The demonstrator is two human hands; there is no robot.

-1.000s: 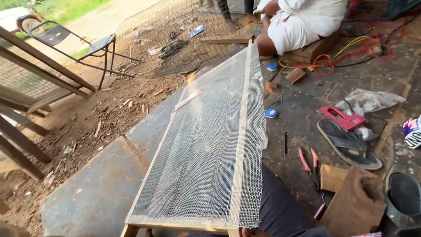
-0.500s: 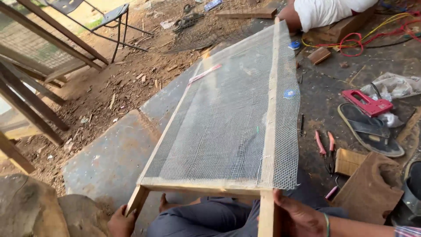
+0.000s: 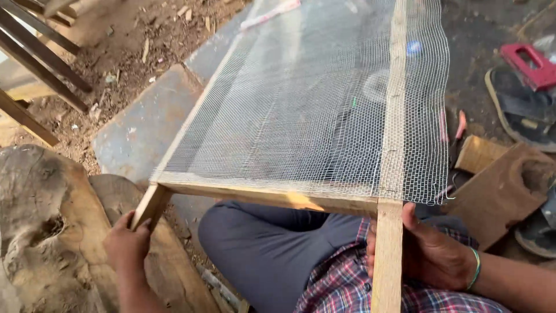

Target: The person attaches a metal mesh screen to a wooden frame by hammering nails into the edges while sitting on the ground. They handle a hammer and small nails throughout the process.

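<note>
- A wooden frame point(image 3: 272, 196) covered with wire mesh point(image 3: 313, 98) is held over the lap, its near end at the hands and its far end running away from them towards the ground beyond.
- The left hand point(image 3: 126, 246) is closed around the projecting end of the frame's left rail, just below the near corner; the grip there seems meant to carry that side's weight.
- The right hand point(image 3: 431, 252) is wrapped about the right rail where it passes the crossbar, thumb up against the wood, apparently to steady the frame and keep it from twisting.
- The mesh is seen to overhang the right rail, hanging loose as a strip just above and beyond the right hand.
- A weathered log point(image 3: 46, 232) lies directly beside the left hand, touching or nearly touching the wrist; which cannot be told.
- Right of the right hand, a wooden block point(image 3: 501, 194) is set near, with a sandal point(image 3: 521, 113) and a red tool point(image 3: 530, 64) farther off on the dark floor.
- Compared with the view half a second earlier, the frame is drawn closer and fills more of the picture, both hands are shown in full on the rails, and the other person beyond the far end is no longer in view.
</note>
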